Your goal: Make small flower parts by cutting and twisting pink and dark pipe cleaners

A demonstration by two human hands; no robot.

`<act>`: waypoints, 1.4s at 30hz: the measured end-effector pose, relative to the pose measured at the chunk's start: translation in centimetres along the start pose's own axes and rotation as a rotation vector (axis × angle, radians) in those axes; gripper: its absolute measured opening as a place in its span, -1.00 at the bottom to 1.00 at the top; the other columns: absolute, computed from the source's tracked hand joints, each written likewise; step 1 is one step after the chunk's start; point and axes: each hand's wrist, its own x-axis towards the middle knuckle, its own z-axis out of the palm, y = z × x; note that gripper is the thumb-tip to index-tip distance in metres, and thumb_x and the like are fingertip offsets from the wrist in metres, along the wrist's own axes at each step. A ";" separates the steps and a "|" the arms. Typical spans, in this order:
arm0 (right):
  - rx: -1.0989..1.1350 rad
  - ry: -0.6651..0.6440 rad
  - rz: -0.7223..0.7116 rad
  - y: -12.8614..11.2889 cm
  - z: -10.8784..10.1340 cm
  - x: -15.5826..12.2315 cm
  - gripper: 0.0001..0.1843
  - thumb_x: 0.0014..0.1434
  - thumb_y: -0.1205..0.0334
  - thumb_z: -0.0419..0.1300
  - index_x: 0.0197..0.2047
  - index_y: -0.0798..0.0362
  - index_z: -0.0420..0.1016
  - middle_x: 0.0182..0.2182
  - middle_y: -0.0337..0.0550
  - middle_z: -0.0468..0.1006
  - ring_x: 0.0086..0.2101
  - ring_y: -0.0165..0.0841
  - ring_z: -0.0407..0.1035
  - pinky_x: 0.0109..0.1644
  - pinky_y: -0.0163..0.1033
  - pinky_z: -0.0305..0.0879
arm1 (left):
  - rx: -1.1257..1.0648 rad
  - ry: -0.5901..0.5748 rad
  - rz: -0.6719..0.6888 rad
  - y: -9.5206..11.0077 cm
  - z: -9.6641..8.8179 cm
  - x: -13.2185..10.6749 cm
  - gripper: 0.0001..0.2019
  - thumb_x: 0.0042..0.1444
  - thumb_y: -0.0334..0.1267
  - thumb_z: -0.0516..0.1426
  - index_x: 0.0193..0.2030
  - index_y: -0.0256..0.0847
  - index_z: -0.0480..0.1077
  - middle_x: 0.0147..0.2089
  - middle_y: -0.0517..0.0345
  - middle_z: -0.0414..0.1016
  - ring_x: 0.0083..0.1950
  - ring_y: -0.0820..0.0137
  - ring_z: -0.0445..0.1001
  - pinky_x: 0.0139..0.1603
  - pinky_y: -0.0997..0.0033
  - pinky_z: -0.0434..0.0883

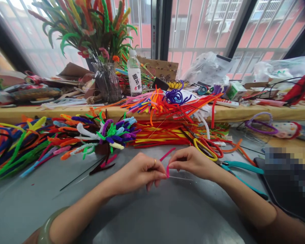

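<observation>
Over the grey table point(152, 217), both hands meet at a bright pink pipe cleaner point(168, 170). My left hand point(142, 173), with a ring on one finger, pinches it near its lower bend. From the right, my right hand point(193, 164) pinches the short upright part between thumb and forefinger. One straight pink end sticks up behind the fingers. A thin pale wire or stem runs out to the right below my right hand. Scissors point(205, 149) with yellow and red handles lie just behind my right hand. Teal-handled pliers point(244, 166) rest to its right.
Heaps of coloured pipe cleaners point(112, 132) line the table's back. A dark flat device point(282, 189), partly pixelated, lies at right. On the raised shelf point(66, 112) stand a glass vase point(108, 81) of pipe-cleaner flowers and a plastic bottle point(134, 76). Dark stems point(81, 174) lie at left.
</observation>
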 end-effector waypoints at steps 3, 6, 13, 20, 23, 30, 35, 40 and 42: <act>-0.160 0.062 -0.090 -0.8 -0.2 -0.5 -0.76 0.08 0.15 0.11 -0.40 0.12 0.52 -0.50 -0.19 0.50 -0.48 -0.47 0.31 -0.41 -0.40 0.15 | 0.243 0.012 0.052 -0.3 0.5 0.1 -0.78 0.11 -0.27 -0.01 -0.41 -0.31 0.39 -0.59 0.24 0.32 -0.60 0.60 0.26 -0.55 0.64 0.21; -0.317 0.187 -0.158 -1.8 0.6 -1.2 -0.79 0.11 0.21 0.09 -0.38 0.09 0.53 -0.49 -0.17 0.51 -0.48 -0.47 0.32 -0.40 -0.39 0.13 | 0.393 0.199 0.054 -1.0 0.8 0.6 -0.77 0.11 -0.31 -0.04 -0.45 -0.30 0.38 -0.59 0.23 0.32 -0.56 0.57 0.26 -0.51 0.61 0.20; -0.278 0.236 -0.112 -1.9 2.0 -1.4 -0.79 0.12 0.26 0.06 -0.35 0.05 0.53 -0.49 -0.19 0.52 -0.50 -0.46 0.32 -0.42 -0.38 0.13 | -0.090 0.364 -0.088 -1.3 -0.2 1.0 -0.78 0.09 -0.20 0.00 -0.40 -0.32 0.33 -0.62 0.28 0.27 -0.66 0.59 0.24 -0.64 0.60 0.19; -0.081 0.113 0.030 0.0 0.0 -0.5 -0.71 0.10 0.09 0.07 -0.38 0.12 0.51 -0.54 -0.20 0.47 -0.53 -0.48 0.27 -0.49 -0.41 0.14 | -0.141 0.053 -0.076 -0.2 -0.3 0.1 -0.79 0.07 -0.18 0.03 -0.36 -0.31 0.35 -0.59 0.29 0.27 -0.66 0.62 0.18 -0.64 0.61 0.16; -0.126 0.131 -0.014 -0.4 -0.2 -0.7 -0.74 0.10 0.12 0.08 -0.39 0.11 0.51 -0.54 -0.21 0.47 -0.52 -0.48 0.28 -0.47 -0.41 0.15 | 0.170 0.054 -0.012 -0.1 0.3 0.1 -0.79 0.11 -0.26 -0.02 -0.40 -0.28 0.37 -0.59 0.28 0.27 -0.61 0.59 0.20 -0.56 0.59 0.17; -0.210 0.264 -0.128 -1.9 1.8 -1.3 -0.82 0.08 0.24 0.10 -0.42 0.07 0.53 -0.51 -0.19 0.51 -0.51 -0.48 0.32 -0.43 -0.40 0.16 | 0.187 0.344 -0.086 -1.0 0.0 0.8 -0.78 0.12 -0.26 -0.06 -0.45 -0.29 0.31 -0.61 0.29 0.24 -0.62 0.58 0.19 -0.56 0.58 0.15; 0.036 0.141 0.106 -0.7 1.6 -0.8 -0.71 0.08 0.11 0.08 -0.39 0.13 0.51 -0.62 -0.23 0.40 -0.66 -0.54 0.19 -0.61 -0.43 0.07 | -0.195 0.208 -0.064 -0.7 -0.9 0.5 -0.81 0.08 -0.19 0.02 -0.39 -0.30 0.30 -0.59 0.31 0.25 -0.65 0.61 0.18 -0.64 0.62 0.14; 0.113 0.061 0.155 0.4 1.1 -0.3 -0.70 0.04 0.07 0.10 -0.40 0.15 0.50 -0.62 -0.24 0.37 -0.62 -0.53 0.20 -0.57 -0.43 0.11 | -0.185 -0.032 -0.095 -0.5 -0.5 0.2 -0.79 0.07 -0.18 0.03 -0.34 -0.30 0.36 -0.56 0.28 0.29 -0.63 0.61 0.19 -0.61 0.60 0.18; 0.058 0.072 0.150 0.5 1.1 -0.2 -0.72 0.04 0.10 0.09 -0.41 0.13 0.51 -0.62 -0.24 0.38 -0.60 -0.52 0.21 -0.56 -0.42 0.11 | -0.134 0.014 -0.097 -0.4 -0.2 0.3 -0.80 0.06 -0.19 0.04 -0.34 -0.30 0.37 -0.54 0.26 0.32 -0.61 0.59 0.23 -0.58 0.59 0.21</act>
